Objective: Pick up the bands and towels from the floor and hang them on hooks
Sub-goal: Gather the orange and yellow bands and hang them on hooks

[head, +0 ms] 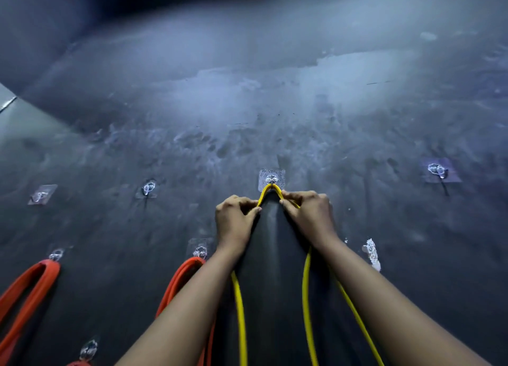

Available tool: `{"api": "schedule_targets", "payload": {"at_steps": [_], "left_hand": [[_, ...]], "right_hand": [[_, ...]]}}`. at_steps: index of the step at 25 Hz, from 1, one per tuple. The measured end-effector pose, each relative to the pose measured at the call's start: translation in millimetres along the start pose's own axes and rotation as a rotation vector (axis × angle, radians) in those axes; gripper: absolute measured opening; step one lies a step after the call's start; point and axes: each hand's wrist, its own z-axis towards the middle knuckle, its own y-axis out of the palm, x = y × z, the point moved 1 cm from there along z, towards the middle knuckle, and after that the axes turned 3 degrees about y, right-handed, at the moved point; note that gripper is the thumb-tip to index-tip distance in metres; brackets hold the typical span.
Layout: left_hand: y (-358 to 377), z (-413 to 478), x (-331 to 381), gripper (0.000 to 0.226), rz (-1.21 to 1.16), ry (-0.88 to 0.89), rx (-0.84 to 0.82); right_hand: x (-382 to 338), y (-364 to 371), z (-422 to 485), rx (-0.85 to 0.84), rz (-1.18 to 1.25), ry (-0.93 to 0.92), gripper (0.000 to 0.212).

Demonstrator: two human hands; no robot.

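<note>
Starting at the far left, leave alone the orange band [33, 280] hung from its hook [56, 254]. Leave likewise the second orange band [180, 277] under the next hook [199, 251], partly hidden behind the left forearm.

Mind the left hand [235, 219], curled and pinching with thumb and fingertips the left strand of the yellow band [242, 324] just below its apex. Keep that pinch light and close to the top, steering the loop rather than stretching it.

Check the apex, draped over the prong of the centre hook [271, 182] on the dark wall [275, 104]. Seemingly seated, though too small to tell how deep. Press the loop down and back toward the wall until sure of the catch.

Match with the right hand [309, 214], likewise curled, pinching the right strand just beside the hook. Ease both pinches off together, never one first, to avoid flicking the elastic sideways off the short prong. Avoid any hard downward tug on a stuck-on pad, probably weak under a jerk. Let the long strands drop straight between the forearms.

Skip the whitish pad [371, 253], seemingly peeling. Save the bare hook [437, 170] farther right for a later item.
</note>
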Motion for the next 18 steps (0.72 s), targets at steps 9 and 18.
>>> {"api": "schedule_targets", "payload": {"at_steps": [9, 18], "left_hand": [[-24, -30, 15, 0.042, 0.166, -0.068, -0.394], [-110, -187, 51, 0.04, 0.032, -0.069, -0.579]], "right_hand": [[4, -11, -41, -0.153, 0.154, 0.111, 0.037], [5, -61, -179, -0.581, 0.137, 0.306, 0.048]]}}
